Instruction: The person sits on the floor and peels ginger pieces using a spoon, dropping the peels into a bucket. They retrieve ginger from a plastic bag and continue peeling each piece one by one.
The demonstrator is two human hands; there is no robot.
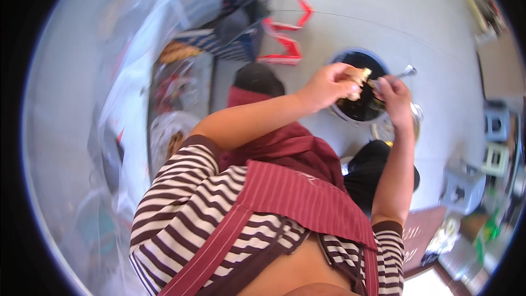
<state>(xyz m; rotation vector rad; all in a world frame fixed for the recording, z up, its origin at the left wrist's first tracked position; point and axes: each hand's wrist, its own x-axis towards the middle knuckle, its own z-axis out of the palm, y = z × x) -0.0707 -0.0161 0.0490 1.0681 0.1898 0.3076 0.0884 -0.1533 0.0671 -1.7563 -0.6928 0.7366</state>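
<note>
My left hand [326, 88] holds a pale yellowish, knobbly piece, perhaps ginger root [358, 86], over a round bucket [338, 112] with dark contents. Close by on the right, my right hand [390, 90] grips a metal utensil [407, 71] whose shiny end sticks out past the fingers to the upper right; its other end, near the piece, is blurred. Both hands are above the bucket, a short gap apart. What the dark contents are cannot be told.
Beside the bucket sits a clear or metal bowl [417, 121], partly behind my right wrist. Red-edged bags [287, 49] lie on the floor ahead. Plastic stools [464, 187] stand at the right. At the left are a crate with plastic bags [176, 94] and a translucent sheet [135, 78].
</note>
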